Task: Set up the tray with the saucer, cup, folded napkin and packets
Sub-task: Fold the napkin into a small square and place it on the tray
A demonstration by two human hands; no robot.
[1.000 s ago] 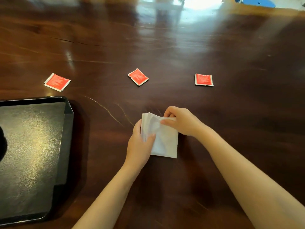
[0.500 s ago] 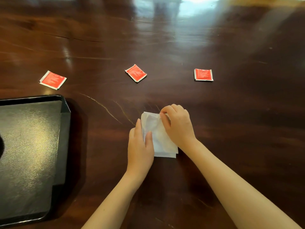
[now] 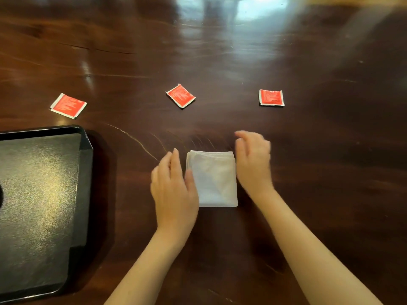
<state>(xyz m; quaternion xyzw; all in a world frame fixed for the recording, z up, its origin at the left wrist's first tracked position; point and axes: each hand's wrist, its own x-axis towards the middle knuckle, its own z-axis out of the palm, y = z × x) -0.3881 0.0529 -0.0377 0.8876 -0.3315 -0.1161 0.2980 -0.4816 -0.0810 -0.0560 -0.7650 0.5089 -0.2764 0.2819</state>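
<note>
Now both hands are lifting off the napkin [image 3: 214, 180], which half a second ago they were pressing; the fold looks finished. The left hand [image 3: 174, 188] is lying open, thumb touching its 9 o'clock edge; the right hand [image 3: 253, 161] is hovering open at 3 o'clock, holding nothing. Three packets [image 3: 180, 95] are lying at 12 o'clock on the worktop [image 3: 330, 172]. The tray [image 3: 86, 164] at 9 o'clock is showing only a dark shape at its cut-off edge.

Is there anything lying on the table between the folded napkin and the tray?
Nothing visible. Only bare tabletop separates the folded napkin from the tray, apart from the left hand beside the napkin.
</note>
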